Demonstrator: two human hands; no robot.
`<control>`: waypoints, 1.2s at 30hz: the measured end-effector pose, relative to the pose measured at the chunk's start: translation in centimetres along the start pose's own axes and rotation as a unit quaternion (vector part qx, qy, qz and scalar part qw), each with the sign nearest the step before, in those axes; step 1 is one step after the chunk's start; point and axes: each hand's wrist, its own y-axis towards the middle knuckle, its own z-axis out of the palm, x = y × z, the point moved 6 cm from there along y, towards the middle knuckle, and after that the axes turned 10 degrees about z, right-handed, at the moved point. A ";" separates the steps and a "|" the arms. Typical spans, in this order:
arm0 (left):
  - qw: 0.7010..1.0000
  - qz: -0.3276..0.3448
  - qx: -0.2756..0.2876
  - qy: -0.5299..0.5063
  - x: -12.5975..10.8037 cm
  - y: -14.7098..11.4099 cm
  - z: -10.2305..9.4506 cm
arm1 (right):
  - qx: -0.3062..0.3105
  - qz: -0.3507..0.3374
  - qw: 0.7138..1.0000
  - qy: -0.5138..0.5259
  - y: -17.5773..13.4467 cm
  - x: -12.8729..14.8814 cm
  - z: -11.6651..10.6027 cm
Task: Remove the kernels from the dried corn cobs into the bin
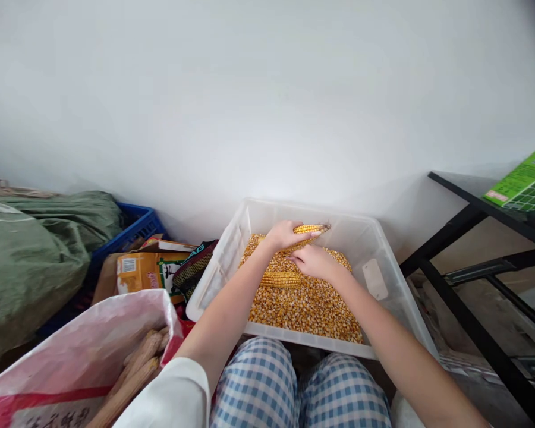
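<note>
Nearest to the camera are the person's knees in blue checked trousers (294, 386), with a white sleeve (173, 395) at the lower left. Beside them on the left stands a white and red sack (71, 351), open at the top, and inside it lie bare corn cobs (136, 368) with no kernels on them. Farther left is a green bag (31, 255), and behind it a blue crate (138, 223) with an orange carton (142, 270) leaning near it.

In the middle is a clear plastic bin (383, 249), its bottom covered by a thick layer of loose yellow kernels (303, 309). The left hand (283, 235) has its grip closed around a corn ear (312, 228), held over the bin near the far wall. The right hand (314, 261) is just below it, touching the same ear; whether its fingers pinch or only press, the picture does not show. A second ear (280, 279) rests on the kernels beside the right wrist.

The ear seems dry, stiff and light, and its surface is bumpy, so it should not slip easily; a hold around the middle looks safest.

On the right is a black desk (472, 202) carrying a green box (524, 181).
</note>
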 end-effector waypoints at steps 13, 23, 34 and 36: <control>0.934 -0.152 -0.087 -0.312 3.6 1.0 0.3 | -0.061 0.065 0.995 0.037 0.1 -1.7 -1.4; 0.992 -0.048 -0.007 -0.116 0.9 0.4 0.7 | -0.005 0.025 0.998 0.061 0.6 -1.4 0.0; 0.999 -0.006 0.051 0.000 -0.5 -0.1 0.6 | 0.001 0.011 0.998 0.059 0.6 -0.9 0.2; 0.999 -0.004 0.048 0.007 -0.6 -0.1 0.5 | -0.003 0.009 0.998 0.055 0.6 -0.8 0.1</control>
